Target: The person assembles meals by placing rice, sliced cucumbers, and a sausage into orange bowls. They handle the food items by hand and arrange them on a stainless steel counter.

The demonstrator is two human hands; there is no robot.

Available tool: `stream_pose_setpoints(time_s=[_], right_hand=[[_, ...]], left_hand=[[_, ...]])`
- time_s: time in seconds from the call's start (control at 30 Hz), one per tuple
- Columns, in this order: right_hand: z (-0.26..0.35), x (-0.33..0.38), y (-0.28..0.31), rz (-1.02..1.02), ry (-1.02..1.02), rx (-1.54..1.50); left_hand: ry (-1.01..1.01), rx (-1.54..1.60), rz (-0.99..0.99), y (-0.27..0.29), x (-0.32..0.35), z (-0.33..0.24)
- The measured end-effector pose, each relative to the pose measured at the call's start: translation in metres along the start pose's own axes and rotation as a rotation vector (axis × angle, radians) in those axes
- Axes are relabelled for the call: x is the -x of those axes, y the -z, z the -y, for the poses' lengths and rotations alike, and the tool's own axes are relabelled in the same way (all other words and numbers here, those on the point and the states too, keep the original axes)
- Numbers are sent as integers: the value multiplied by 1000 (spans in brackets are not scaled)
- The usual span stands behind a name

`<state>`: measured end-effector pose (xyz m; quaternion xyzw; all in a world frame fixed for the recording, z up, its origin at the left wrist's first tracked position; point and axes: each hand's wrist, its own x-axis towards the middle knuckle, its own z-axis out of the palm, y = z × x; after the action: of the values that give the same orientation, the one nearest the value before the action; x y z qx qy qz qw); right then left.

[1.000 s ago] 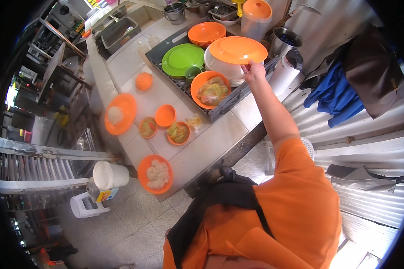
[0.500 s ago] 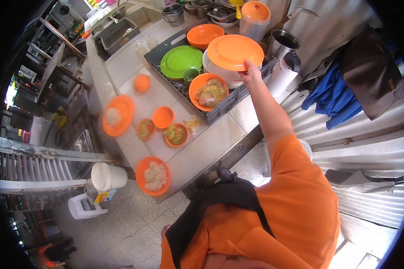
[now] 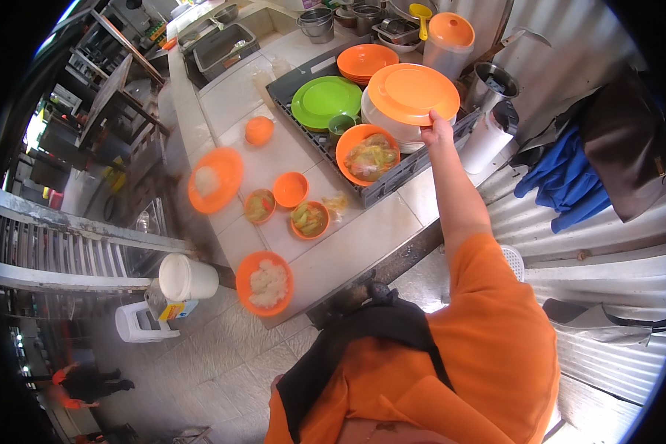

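My right hand (image 3: 438,132) is closed on the near rim of an orange plate (image 3: 413,92), thumb on top. The plate lies over a stack of white plates (image 3: 392,122) in a grey plastic crate (image 3: 377,194); whether it rests fully on them I cannot tell. Beside the stack are a green plate (image 3: 325,102), a green cup (image 3: 340,126) and an orange bowl (image 3: 351,140) with a plastic bag of food (image 3: 372,157). Several orange plates (image 3: 366,61) are stacked at the crate's far side. My left hand is out of view.
On the tiled counter (image 3: 348,240) stand an orange plate with rice (image 3: 226,185), a bowl of rice (image 3: 268,285) near the edge, small orange bowls (image 3: 291,190) and an upturned orange bowl (image 3: 259,131). A white dispenser (image 3: 488,140) and steel pot (image 3: 492,85) flank the crate.
The whole view has shifted, moving the counter and crate rightward in the picture. My right hand keeps its hold on the orange plate, which sits slightly lower over the white stack.
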<state>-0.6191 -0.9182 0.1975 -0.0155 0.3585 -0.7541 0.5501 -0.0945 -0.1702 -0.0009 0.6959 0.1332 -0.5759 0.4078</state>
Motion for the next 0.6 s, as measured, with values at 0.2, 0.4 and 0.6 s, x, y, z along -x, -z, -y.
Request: stream_pose_setpoints(time_s=[0.2,0.4,0.6], right_hand=[[13,30,-7,10,23,7],[32,24,-5,138,57,-10],[98,60,-99,302,-40,-130]], left_hand=[[-50,-220,38,-9,22,-8],[-130,-480,-73,-88,106,-60],[-131,-492,-15,-47,52,-40]])
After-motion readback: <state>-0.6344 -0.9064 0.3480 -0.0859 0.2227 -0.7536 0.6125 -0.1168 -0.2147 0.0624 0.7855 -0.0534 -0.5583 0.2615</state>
